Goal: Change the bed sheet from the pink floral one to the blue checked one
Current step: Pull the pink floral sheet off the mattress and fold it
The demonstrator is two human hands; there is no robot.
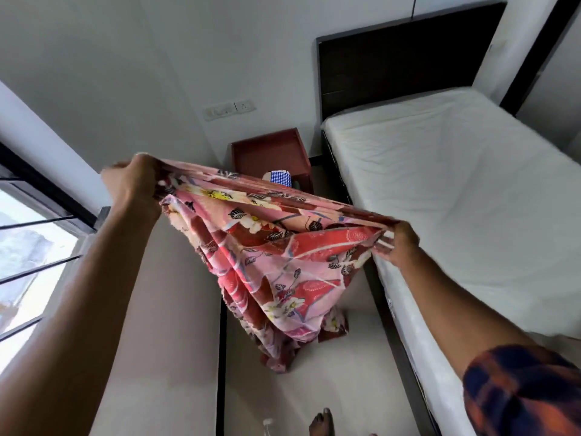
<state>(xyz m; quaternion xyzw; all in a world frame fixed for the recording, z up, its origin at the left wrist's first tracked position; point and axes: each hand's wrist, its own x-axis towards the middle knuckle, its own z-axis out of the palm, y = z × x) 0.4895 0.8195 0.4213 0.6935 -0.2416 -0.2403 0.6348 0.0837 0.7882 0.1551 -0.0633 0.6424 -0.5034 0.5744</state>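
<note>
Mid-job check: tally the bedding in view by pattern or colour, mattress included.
Pink floral sheet: 1, gripped by the left hand and the right hand, off the bed.
Blue checked sheet: 1, at the red side table, partly hidden behind the pink one.
White bare mattress: 1.
Total: 3.

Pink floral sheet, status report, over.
Left grip and right grip each hold a bunched edge of pink floral sheet, off the bed, hanging toward floor. Mattress bare. Blue checked sheet at red side table.
</note>
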